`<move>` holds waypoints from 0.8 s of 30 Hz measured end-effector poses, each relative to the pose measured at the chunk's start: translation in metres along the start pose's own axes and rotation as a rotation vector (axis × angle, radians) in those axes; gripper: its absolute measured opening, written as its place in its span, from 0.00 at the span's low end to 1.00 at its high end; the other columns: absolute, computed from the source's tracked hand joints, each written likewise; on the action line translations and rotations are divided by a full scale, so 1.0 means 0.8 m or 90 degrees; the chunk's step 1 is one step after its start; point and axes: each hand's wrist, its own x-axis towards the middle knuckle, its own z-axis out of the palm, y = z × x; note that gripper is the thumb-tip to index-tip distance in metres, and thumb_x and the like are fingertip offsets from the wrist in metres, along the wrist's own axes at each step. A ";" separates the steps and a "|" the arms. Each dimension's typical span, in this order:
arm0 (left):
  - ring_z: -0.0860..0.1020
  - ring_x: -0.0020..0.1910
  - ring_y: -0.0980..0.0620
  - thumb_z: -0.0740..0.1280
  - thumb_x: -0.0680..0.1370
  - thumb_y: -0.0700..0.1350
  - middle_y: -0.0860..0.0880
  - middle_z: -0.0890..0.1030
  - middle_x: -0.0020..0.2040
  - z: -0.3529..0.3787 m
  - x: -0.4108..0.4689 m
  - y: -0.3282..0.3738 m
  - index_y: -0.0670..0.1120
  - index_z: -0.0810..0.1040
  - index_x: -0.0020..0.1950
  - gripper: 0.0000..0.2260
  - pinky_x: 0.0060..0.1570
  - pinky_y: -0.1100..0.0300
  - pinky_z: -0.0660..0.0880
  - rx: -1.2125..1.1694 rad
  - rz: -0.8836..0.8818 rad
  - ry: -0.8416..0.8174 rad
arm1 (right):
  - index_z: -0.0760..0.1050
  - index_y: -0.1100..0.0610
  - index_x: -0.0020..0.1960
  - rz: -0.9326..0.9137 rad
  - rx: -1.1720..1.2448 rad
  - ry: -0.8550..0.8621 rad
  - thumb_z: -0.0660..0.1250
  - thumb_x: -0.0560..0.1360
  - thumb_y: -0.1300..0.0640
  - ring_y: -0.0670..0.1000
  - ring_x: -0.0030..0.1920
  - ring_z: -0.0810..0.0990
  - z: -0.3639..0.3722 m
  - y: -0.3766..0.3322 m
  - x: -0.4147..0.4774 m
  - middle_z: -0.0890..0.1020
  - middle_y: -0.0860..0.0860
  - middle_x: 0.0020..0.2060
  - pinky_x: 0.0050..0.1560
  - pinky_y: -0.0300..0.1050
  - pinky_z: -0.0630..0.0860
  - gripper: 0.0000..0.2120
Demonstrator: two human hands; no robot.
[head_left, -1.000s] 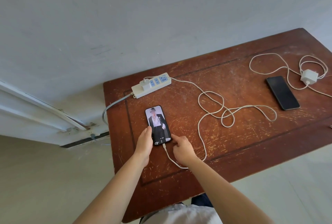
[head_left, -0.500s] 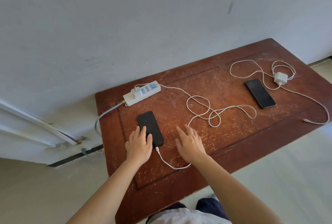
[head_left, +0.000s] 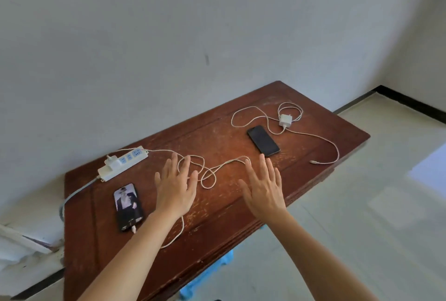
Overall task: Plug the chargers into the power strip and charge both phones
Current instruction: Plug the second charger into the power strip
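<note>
1. While both forearms reach forward over the near edge of the bench (head_left: 241, 216), the left hand (head_left: 175, 186) and right hand (head_left: 264, 188) hover palm-down with fingers spread apart, holding nothing.
2. Left hand: above the looped white cable (head_left: 207, 172), right of the lit phone (head_left: 128, 205).
3. Right hand: fingertips near the lower end of the dark phone (head_left: 263, 140), not touching it.
4. Lit phone: flat near the left front edge, a cable plugged into its near end.
5. Power strip (head_left: 123, 163): along the rear left edge, one white charger (head_left: 111, 160) seated in it.
6. Second charger (head_left: 285, 119): loose on the bench behind the dark phone, its cable curling round to a free connector (head_left: 313, 162) near the right edge.
7. Open bench surface lies between the hands and along the front edge.
8. Wall (head_left: 193, 35): close behind the bench.
</note>
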 end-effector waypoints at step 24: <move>0.45 0.81 0.43 0.47 0.83 0.60 0.43 0.47 0.83 0.121 0.226 0.223 0.53 0.54 0.81 0.27 0.76 0.37 0.48 -0.001 0.023 -0.111 | 0.54 0.53 0.81 0.168 0.078 -0.094 0.56 0.82 0.41 0.61 0.79 0.59 -0.046 0.251 0.228 0.58 0.58 0.81 0.75 0.61 0.63 0.32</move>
